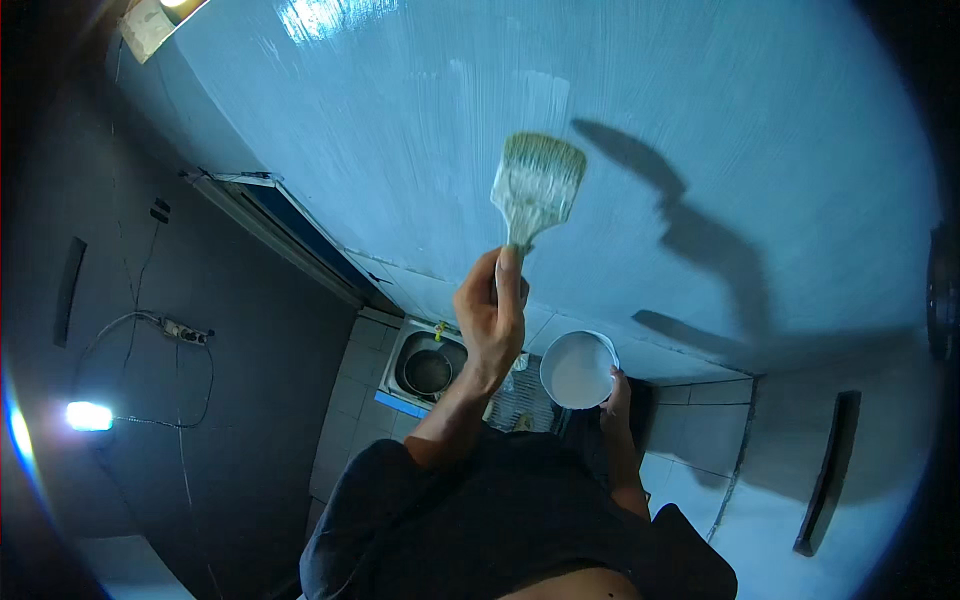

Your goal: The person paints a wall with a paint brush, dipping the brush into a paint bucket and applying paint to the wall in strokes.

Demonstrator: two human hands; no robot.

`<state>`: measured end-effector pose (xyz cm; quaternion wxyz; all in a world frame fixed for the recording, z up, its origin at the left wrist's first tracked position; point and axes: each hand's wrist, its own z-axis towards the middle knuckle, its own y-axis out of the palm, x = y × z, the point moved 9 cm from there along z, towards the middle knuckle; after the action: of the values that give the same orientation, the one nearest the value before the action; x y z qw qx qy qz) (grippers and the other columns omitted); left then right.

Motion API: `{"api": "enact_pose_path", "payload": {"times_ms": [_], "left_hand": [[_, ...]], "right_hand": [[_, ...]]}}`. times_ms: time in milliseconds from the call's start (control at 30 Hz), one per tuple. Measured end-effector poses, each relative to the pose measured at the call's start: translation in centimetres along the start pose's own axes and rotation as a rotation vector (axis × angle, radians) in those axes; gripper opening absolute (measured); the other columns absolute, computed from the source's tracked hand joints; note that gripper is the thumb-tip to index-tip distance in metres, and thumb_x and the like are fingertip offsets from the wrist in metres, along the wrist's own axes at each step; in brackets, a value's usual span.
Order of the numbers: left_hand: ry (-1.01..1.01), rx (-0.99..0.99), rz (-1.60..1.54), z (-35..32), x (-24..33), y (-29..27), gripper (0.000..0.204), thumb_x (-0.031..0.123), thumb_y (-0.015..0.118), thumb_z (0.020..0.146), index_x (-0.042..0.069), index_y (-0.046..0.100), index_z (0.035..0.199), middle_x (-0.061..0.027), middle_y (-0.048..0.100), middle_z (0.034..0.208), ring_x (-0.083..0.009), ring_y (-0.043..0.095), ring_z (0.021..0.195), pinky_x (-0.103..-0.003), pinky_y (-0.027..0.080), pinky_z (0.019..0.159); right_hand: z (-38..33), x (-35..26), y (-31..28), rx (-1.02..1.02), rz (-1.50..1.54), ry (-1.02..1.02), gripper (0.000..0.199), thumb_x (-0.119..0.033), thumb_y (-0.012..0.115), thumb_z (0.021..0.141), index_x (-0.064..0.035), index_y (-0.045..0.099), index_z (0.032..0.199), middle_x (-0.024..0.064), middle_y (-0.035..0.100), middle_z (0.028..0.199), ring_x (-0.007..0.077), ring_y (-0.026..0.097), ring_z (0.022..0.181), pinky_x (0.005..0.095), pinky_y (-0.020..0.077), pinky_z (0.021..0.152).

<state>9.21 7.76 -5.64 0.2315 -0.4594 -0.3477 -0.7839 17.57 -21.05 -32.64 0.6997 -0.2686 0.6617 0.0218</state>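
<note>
My left hand (492, 320) is raised and gripping the handle of a wide flat paintbrush (537, 185). Its pale, paint-loaded bristles rest against a light blue wall (700, 120) marked with wet brush streaks. The brush and arm cast a dark shadow on the wall to the right. Lower down and to the right, my right hand (617, 400) holds a small round pot of white paint (578, 370) by its rim, close to my body. My dark shirt fills the bottom of the view.
A tiled basin (428, 370) with a round dark pot in it sits below the brush hand. A window frame (280, 215) runs along the left. On the dark left wall are a power strip (185, 330) with cables and a bright lamp (88, 415).
</note>
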Motion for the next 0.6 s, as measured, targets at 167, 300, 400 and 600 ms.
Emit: {"api": "enact_pose_path", "payload": {"times_ms": [167,300,400,600], "left_hand": [[0.145,-0.046,0.011,5.1,6.9,3.5,0.031,0.021,0.048,0.097,-0.008,0.060,0.096,0.0050,0.042,0.059,-0.0015,0.034,0.050,-0.019,0.025,0.043],[0.032,-0.013,0.066,4.2,4.6,2.7,0.033,0.024,0.048,0.097,-0.006,0.060,0.090,0.0059,0.040,0.058,-0.0009,0.032,0.050,-0.019,0.023,0.042],[-0.056,0.034,0.085,2.2,0.1,-0.2,0.035,0.025,0.049,0.097,-0.006,0.060,0.085,0.0064,0.039,0.058,-0.0006,0.031,0.052,-0.020,0.021,0.043],[-0.249,0.078,0.178,-4.0,-15.4,-5.5,0.036,0.030,0.049,0.097,-0.002,0.058,0.083,0.0063,0.037,0.062,-0.0029,0.028,0.056,-0.023,0.021,0.047]], "right_hand": [[0.0,-0.1,0.2,-0.037,0.114,-0.105,0.059,-0.039,0.048,0.089,0.0058,0.038,0.127,0.0264,0.048,0.117,0.0413,0.048,0.109,0.0443,0.0371,0.095],[-1.5,-1.2,0.3,0.008,-0.236,-0.469,0.053,-0.034,0.043,0.092,0.0058,0.037,0.126,0.0243,0.049,0.117,0.0401,0.048,0.109,0.0444,0.0370,0.095],[-0.9,-0.3,0.3,0.015,-0.005,-0.151,0.038,-0.030,0.040,0.096,0.0034,0.046,0.115,0.0181,0.050,0.099,0.0317,0.051,0.094,0.0398,0.0412,0.084],[-1.6,5.2,-1.1,0.181,0.509,0.315,0.037,-0.031,0.048,0.093,0.0022,0.050,0.109,0.0119,0.052,0.098,0.0224,0.052,0.093,0.0361,0.0415,0.082]]}}
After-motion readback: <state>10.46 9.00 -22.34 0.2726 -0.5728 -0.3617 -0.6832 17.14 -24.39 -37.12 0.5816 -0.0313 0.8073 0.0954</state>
